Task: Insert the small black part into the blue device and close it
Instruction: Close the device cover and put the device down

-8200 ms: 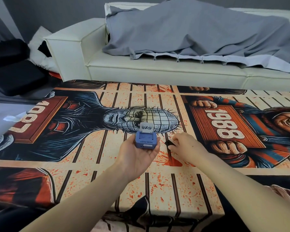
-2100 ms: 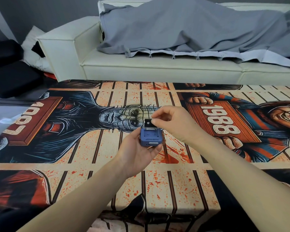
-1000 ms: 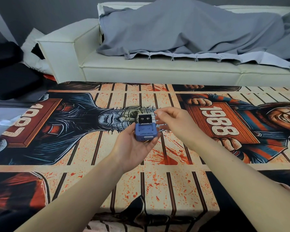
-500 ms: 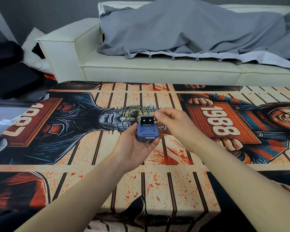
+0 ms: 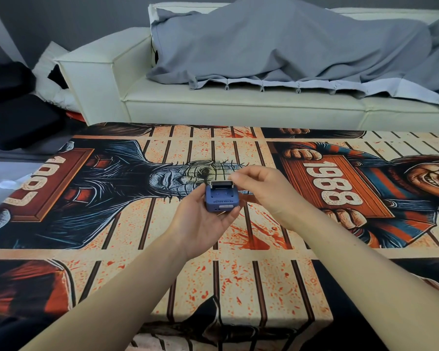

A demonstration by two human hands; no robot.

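Left hand (image 5: 200,221) grip holding blue device (image 5: 221,199) above table (image 5: 238,287), right hand (image 5: 260,188) grip pinched narrow at its lid (image 5: 221,184) — nearly down.

The blue device (image 5: 221,200) carries small white lettering that appears to read "RETRO SOUND", while the printed table cover (image 5: 238,287) shows "1988" on an orange plaque (image 5: 332,184) at right and, upside down on another plaque (image 5: 39,184) at left, apparently "1987".
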